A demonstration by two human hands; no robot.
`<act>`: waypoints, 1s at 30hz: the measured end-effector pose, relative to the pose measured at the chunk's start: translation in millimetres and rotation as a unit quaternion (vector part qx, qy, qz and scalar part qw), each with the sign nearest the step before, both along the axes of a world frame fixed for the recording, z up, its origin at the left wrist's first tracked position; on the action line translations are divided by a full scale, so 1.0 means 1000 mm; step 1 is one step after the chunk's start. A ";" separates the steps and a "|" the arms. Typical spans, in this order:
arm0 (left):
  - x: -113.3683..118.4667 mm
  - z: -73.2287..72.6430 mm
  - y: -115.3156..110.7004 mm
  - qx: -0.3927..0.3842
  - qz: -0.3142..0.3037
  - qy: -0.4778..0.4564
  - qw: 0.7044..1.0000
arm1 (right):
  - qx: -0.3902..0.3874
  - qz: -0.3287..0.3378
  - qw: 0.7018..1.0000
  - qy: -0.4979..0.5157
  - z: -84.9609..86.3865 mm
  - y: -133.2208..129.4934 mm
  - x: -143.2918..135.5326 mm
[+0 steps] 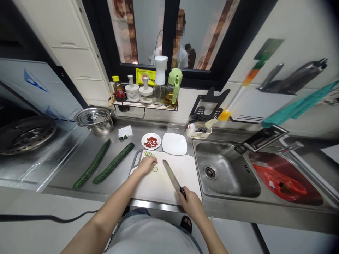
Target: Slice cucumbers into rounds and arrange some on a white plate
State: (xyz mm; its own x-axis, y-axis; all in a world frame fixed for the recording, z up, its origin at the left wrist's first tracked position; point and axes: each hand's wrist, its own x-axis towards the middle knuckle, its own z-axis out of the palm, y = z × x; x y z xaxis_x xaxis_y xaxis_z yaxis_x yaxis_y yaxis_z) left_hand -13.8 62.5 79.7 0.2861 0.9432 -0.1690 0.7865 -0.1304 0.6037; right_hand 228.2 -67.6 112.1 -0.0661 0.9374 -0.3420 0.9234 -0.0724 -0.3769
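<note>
My right hand (191,200) grips the black handle of a kitchen knife (171,174), whose blade points away and to the left over the white cutting board (169,192). On the left part of the board, my left hand (147,165) is closed with its fingers curled down; what they hold, if anything, is hidden. A single cucumber slice (155,169) lies flat just right of those fingers. Several overlapping cucumber slices (149,154) rest beyond the hand near the far edge. To the left, two long whole cucumbers (114,164) lie on the steel counter.
Behind the board stand a plate of red bits (151,141) and a white square plate (174,143). Cucumber ends (123,138) lie by a tissue (125,131). A lidded pot (95,120) is at back left. The sink (225,192) at right has a red bag (280,183) in its second basin.
</note>
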 end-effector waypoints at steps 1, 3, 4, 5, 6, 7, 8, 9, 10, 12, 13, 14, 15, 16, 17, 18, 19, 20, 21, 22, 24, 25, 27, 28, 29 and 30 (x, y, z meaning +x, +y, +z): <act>-0.001 -0.001 -0.002 0.003 0.019 0.010 1.000 | 0.000 0.009 1.000 0.004 0.001 -0.002 0.000; -0.003 -0.002 -0.006 -0.003 0.051 0.035 0.998 | -0.001 0.027 1.000 0.012 0.003 -0.006 0.000; -0.003 -0.003 -0.008 -0.012 0.061 0.049 0.997 | -0.004 0.035 0.999 0.015 0.005 -0.007 0.000; -0.003 -0.004 -0.011 -0.021 0.068 0.063 0.995 | -0.009 0.042 0.999 0.017 0.006 -0.008 -0.001; -0.002 -0.005 -0.013 -0.027 0.071 0.074 0.994 | -0.014 0.048 0.999 0.017 0.007 -0.009 -0.001; -0.001 -0.006 -0.015 -0.030 0.072 0.081 0.994 | -0.018 0.054 0.998 0.016 0.008 -0.009 -0.001; 0.000 -0.007 -0.017 -0.031 0.072 0.083 0.993 | -0.021 0.059 0.998 0.013 0.008 -0.010 -0.002; 0.000 -0.008 -0.018 -0.030 0.073 0.082 0.994 | -0.022 0.064 0.998 0.008 0.009 -0.010 -0.002; 0.001 -0.008 -0.019 -0.029 0.076 0.080 0.993 | -0.022 0.068 0.997 0.003 0.009 -0.011 -0.003; 0.001 -0.010 -0.019 -0.029 0.085 0.076 0.993 | -0.020 0.075 0.997 -0.008 0.009 -0.011 -0.004; 0.001 -0.010 -0.019 -0.029 0.087 0.076 0.993 | -0.021 0.078 0.997 -0.013 0.009 -0.012 -0.005; 0.000 -0.011 -0.019 -0.031 0.087 0.076 0.993 | -0.023 0.081 0.996 -0.018 0.009 -0.012 -0.006; 0.000 -0.012 -0.019 -0.032 0.087 0.075 0.993 | -0.025 0.084 0.996 -0.023 0.008 -0.013 -0.007; -0.001 -0.012 -0.019 -0.034 0.088 0.074 0.993 | -0.028 0.085 0.996 -0.028 0.008 -0.013 -0.008; -0.001 -0.013 -0.019 -0.036 0.090 0.072 0.993 | -0.029 0.084 0.995 -0.033 0.007 -0.013 -0.009; -0.001 -0.013 -0.019 -0.035 0.092 0.070 0.993 | -0.030 0.083 0.995 -0.036 0.007 -0.013 -0.010; -0.001 -0.013 -0.019 -0.033 0.094 0.068 0.993 | -0.030 0.083 0.995 -0.039 0.007 -0.013 -0.010; -0.001 -0.013 -0.019 -0.030 0.095 0.067 0.993 | -0.031 0.082 0.995 -0.041 0.008 -0.013 -0.011; -0.001 -0.013 -0.019 -0.027 0.095 0.067 0.993 | -0.032 0.082 0.995 -0.044 0.009 -0.013 -0.012; -0.001 -0.013 -0.019 -0.026 0.095 0.067 0.993 | -0.033 0.083 0.995 -0.047 0.010 -0.013 -0.013; -0.001 -0.013 -0.018 -0.033 0.097 0.068 0.992 | -0.038 0.086 0.994 -0.054 0.014 -0.011 -0.015; 0.000 -0.012 -0.018 -0.040 0.099 0.069 0.992 | -0.041 0.088 0.994 -0.058 0.016 -0.011 -0.015; 0.000 -0.011 -0.017 -0.050 0.100 0.069 0.991 | -0.046 0.093 0.992 -0.067 0.019 -0.009 -0.016; 0.000 -0.011 -0.017 -0.052 0.099 0.069 0.991 | -0.048 0.097 0.991 -0.073 0.020 -0.008 -0.016; 0.000 -0.011 -0.016 -0.052 0.099 0.068 0.991 | -0.048 0.101 0.991 -0.079 0.021 -0.007 -0.015; 0.000 -0.010 -0.016 -0.052 0.099 0.067 0.992 | -0.047 0.107 0.990 -0.084 0.022 -0.006 -0.015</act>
State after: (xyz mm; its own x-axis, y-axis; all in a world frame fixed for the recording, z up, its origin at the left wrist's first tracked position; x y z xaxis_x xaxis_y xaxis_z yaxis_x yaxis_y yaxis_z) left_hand -13.7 46.4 69.2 0.0664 0.9541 -0.2919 0.8645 0.0910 0.4942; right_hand 213.4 -73.2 134.1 -0.1950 0.8718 -0.4493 0.9703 0.1047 -0.2179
